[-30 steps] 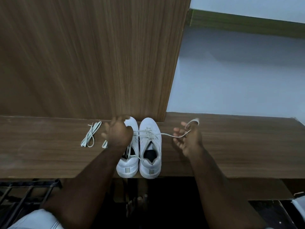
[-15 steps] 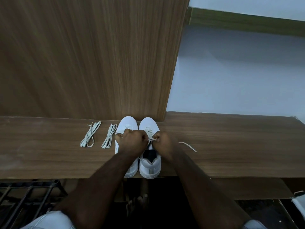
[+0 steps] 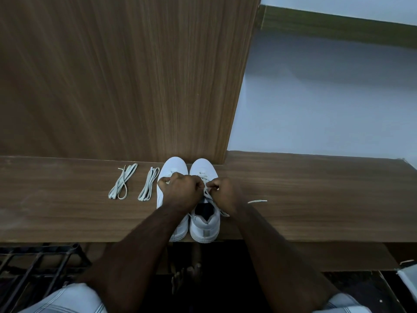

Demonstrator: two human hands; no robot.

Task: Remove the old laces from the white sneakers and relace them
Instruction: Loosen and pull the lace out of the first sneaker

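Two white sneakers are sitting side by side on the wooden worktop (image 3: pixel 316 199), toes toward a wood-grain panel (image 3: pixel 126 75), heels at the near edge. The left hand (image 3: pixel 180 193) is resting curled over the left sneaker (image 3: pixel 174 167), its fingers closed at the laces between the shoes. The right hand (image 3: pixel 225 193) is pinching the lace (image 3: pixel 206 193) over the right sneaker (image 3: pixel 204 224), fingers clamped on it. A loose lace end (image 3: pixel 257 201) is lying on the worktop just right of that hand. Two bundled laces, one (image 3: pixel 123 184) farther left and one (image 3: pixel 149 183) beside the left sneaker, are lying apart from the shoes.
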